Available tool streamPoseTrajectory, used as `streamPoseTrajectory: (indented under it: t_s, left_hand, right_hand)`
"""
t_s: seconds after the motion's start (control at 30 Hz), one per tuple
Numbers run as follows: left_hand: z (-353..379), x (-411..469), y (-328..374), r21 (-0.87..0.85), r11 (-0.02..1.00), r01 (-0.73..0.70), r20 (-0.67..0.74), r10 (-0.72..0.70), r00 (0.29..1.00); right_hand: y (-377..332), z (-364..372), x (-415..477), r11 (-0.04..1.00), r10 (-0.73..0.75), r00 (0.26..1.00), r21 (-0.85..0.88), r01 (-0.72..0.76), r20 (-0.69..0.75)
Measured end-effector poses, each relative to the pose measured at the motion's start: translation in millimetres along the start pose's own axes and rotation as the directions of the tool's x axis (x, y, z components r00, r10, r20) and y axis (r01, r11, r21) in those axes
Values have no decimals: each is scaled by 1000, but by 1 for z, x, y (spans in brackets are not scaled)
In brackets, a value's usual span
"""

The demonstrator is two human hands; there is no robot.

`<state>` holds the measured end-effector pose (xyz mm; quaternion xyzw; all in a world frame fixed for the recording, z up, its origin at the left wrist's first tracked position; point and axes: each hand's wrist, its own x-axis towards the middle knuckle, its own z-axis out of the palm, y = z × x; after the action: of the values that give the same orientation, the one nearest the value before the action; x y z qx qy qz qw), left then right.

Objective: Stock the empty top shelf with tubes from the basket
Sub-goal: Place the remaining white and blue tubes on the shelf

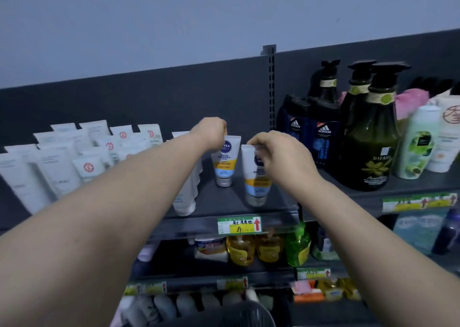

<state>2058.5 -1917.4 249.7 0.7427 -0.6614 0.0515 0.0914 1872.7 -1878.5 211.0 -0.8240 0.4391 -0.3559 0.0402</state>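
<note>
Dark top shelf (224,199) carries two tubes standing cap-down: left hand (211,134) pinches the rear tube (225,161) by its crimp, right hand (278,152) the front tube (254,175). Placing seems underway; next, both fingers must let go gently, then return to the basket (224,314)

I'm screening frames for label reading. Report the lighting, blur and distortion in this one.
Head view: dim, bluish, even light with no glare or hard shadows. Wide-angle distortion bows the top shelf edge and stretches the forearms at the borders. The left tube label reads clearly; the right hand and its tube are slightly motion-blurred, and the lower shelves and basket are soft.
</note>
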Motion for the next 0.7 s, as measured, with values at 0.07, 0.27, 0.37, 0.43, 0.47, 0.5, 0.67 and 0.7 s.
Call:
streamPoseTrajectory:
  t_s: [0.07,0.27,0.37,0.43,0.47,0.5,0.67,0.7]
  left_hand:
    - [1,3,-6,-21,1000,15,-10,-15,1000]
    - [-21,-22,-26,-93,996,-15,-170,-1,985]
    - [-28,-43,-34,-117,993,0,-229,-27,973]
    - [-29,-57,-41,-123,992,-1,-245,-29,969]
    - [-30,-64,-45,-119,993,-3,-254,-28,967]
    - [-32,-70,-48,-116,993,-3,-265,-29,964]
    - [-40,-98,-62,-155,988,-11,-337,-42,941]
    - [-41,-104,-64,-159,987,-13,-338,-42,940]
  right_hand:
    - [-1,8,4,1000,-16,999,15,15,29]
    - [-23,37,16,998,-60,994,37,56,95]
    - [-37,49,20,998,-64,993,32,61,102]
    - [-46,56,21,998,-66,990,-2,66,123]
    - [-50,60,21,997,-68,989,-23,72,128]
    - [-53,62,21,996,-69,989,-41,75,131]
    - [-66,59,14,991,-39,983,-115,60,182]
    - [-68,57,10,992,-26,985,-120,47,169]
